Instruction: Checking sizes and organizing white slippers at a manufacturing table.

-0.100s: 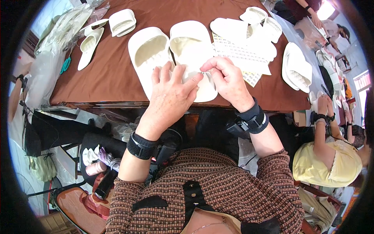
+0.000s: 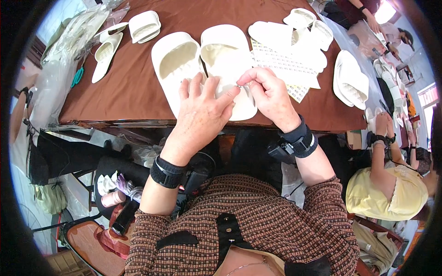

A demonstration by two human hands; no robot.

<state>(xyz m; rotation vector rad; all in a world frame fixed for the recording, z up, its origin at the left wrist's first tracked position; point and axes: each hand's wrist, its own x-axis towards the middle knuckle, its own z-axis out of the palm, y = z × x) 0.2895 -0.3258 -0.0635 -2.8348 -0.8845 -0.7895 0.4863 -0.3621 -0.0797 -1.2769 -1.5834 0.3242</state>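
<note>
Two white slippers, the left slipper (image 2: 166,49) and the right slipper (image 2: 225,36), lie side by side near the table's front edge, toes pointing away from me. My left hand (image 2: 199,110) rests across their heel ends, fingers spread, its thumb reaching onto the right slipper. Over that slipper's heel my right hand (image 2: 275,96) pinches a tiny piece with dark marks, apparently a small sticker (image 2: 239,86), between thumb and forefinger. It touches or nearly touches my left thumb tip. Just beyond my right hand are sheets of printed stickers (image 2: 287,62), overlapping each other.
More white slippers (image 2: 351,79) lie at the right, with others (image 2: 143,26) at the back left. Teal-handled scissors (image 2: 78,77) and clear plastic wrap (image 2: 55,87) are at the left edge of the brown-covered table (image 2: 115,99). A person in yellow (image 2: 386,193) sits to the right.
</note>
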